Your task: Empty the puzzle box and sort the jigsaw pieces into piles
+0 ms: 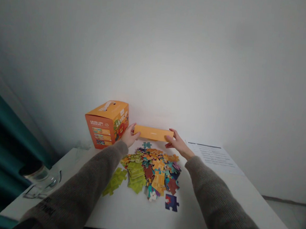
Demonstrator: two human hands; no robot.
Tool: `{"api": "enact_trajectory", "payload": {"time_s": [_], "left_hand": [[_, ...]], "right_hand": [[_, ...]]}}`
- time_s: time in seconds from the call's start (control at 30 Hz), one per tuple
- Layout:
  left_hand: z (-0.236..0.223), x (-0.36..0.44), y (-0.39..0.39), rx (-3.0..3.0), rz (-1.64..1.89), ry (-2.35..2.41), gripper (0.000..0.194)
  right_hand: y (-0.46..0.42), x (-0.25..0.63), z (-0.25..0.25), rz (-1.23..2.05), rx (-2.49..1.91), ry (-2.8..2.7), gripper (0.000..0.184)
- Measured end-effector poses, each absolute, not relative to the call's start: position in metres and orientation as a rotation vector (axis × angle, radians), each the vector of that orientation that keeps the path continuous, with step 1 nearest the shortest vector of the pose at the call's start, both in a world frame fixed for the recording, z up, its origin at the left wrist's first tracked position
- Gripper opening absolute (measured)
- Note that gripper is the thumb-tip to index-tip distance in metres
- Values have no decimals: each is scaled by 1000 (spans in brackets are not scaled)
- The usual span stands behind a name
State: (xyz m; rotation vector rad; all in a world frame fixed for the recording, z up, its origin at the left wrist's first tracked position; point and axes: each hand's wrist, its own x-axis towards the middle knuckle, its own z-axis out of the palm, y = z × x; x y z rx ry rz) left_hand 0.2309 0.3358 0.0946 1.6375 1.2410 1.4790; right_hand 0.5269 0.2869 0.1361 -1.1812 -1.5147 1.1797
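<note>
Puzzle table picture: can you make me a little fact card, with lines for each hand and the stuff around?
Left hand: grips one end of the long orange panel
Right hand: grips its other end
Puzzle pieces: many colours, heaped nearer you than the panel
Dark purple piece: apart, at the heap's near right
Orange box: left of the panel, says "LEVEL UP!"
Printed paper: on the right

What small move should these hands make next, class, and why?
Probably set the orange cardboard piece down behind the jigsaw pieces: the left hand and right hand hold its ends, so neither is free for that pile.
</note>
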Motion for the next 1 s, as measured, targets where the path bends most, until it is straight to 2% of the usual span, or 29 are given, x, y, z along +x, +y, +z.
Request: {"api": "enact_trajectory", "payload": {"time_s": [0.07,0.13,0.33,0.43,0.5,0.57,0.7,1.0], "left_hand": [[96,232,343,1670,1463,1321,69],[98,233,349,1721,1455,1454,64],[100,242,356,1640,1415,1747,37],[94,244,353,1666,1473,1689,43],[88,245,350,1676,1525,1610,53],[81,244,348,1700,1520,1563,58],[73,240,346,1893,1409,1615,50],[65,233,341,1966,1279,1681,43]], "right_hand": [[298,521,129,1070,-1246,-1532,84],[310,515,121,946,-1329,-1493,84],[343,503,111,587,-1480,-1446,54],[352,497,110,517,-1490,-1520,35],[356,493,109,462,-1501,-1583,31],[358,487,107,419,-1507,-1625,37],[357,476,103,411,-1518,-1653,57],[345,472,97,678,-1430,-1708,65]]}}
